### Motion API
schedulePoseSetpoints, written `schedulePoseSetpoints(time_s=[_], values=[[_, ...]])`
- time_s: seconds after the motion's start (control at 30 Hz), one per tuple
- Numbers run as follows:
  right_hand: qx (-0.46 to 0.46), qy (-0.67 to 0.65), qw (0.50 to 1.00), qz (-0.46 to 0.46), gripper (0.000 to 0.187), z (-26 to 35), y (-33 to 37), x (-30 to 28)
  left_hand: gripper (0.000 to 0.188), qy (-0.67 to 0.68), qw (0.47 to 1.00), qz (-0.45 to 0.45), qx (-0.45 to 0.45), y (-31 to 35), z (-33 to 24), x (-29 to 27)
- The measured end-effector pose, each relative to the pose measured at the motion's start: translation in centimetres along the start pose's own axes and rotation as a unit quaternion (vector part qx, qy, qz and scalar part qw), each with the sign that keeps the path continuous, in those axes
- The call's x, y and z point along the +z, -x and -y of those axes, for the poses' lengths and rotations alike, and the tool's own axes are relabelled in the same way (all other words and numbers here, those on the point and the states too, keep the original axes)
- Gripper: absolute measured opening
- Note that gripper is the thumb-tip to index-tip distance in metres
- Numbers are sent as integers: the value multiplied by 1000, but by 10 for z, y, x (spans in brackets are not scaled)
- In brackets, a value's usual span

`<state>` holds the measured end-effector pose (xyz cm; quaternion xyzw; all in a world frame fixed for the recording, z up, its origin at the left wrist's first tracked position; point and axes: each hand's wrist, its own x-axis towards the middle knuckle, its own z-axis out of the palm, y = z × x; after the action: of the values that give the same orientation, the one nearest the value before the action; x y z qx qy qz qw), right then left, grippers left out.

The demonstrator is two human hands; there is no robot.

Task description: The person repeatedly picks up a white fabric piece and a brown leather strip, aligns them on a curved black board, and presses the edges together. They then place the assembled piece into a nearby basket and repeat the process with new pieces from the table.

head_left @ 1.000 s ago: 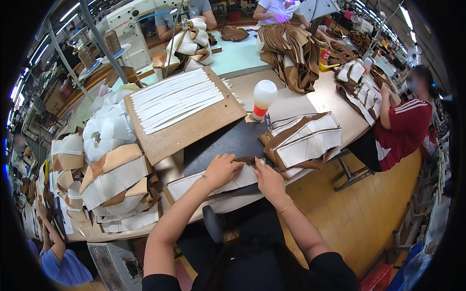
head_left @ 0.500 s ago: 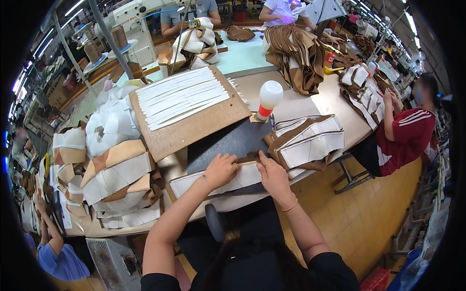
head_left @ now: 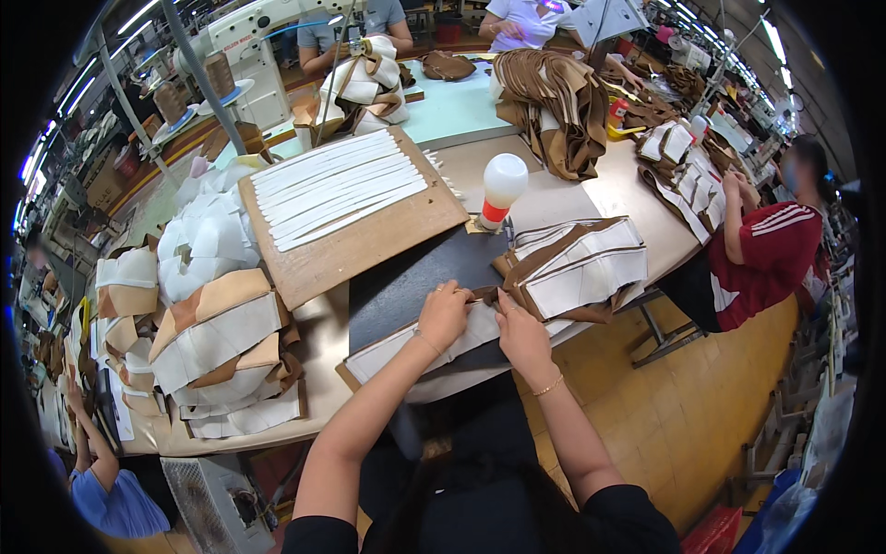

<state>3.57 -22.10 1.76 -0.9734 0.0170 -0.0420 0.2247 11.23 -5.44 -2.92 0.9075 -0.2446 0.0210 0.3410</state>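
White-faced brown panel of leather-like material, long and flat, lies along the table's front edge, its left end angled toward the person and its upper brown rim folded up between the two hands. The left hand is mostly closed, fingers curled, its fingertips pinching the panel's far rim. The right hand is also nearly closed, thumb and forefinger gripping the brown fold just beside the left fingertips, its other fingers bent against the panel's white face. Beyond the hands, a dark, smooth, flat mat covers the table's middle. A tan rectangular board overlaps the mat's far left side, bearing a row of narrow white strips. Past the mat's far right corner is a rounded, translucent white bottle with a red band. Just right of the right hand, a pile of white-and-brown panels sits near the table's front edge; toward the table's left end, a taller stack of tan, brown and white pieces reaches the front edge.
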Motion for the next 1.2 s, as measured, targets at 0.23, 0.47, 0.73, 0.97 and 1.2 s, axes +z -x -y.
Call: schedulePoseSetpoints(time_s=[0.23, 0.47, 0.73, 0.97, 1.2], values=[[-28, -21, 999, 22, 44, 7, -7, -30, 13, 35, 994, 105, 6, 11, 10, -31], [-60, -58, 994, 64, 45, 7, -4, -8, 11, -145, 978, 24, 146, 20, 3, -27], [-62, -50, 997, -10, 45, 11, 7, 9, 11, -9, 998, 13, 68, 25, 10, -24], [-80, -6, 996, 37, 45, 22, 0, -11, 15, -7, 997, 73, 32, 32, 16, -41], [-88, -48, 995, 5, 49, 6, 12, 29, 20, -15, 997, 24, 66, 39, 16, -39]])
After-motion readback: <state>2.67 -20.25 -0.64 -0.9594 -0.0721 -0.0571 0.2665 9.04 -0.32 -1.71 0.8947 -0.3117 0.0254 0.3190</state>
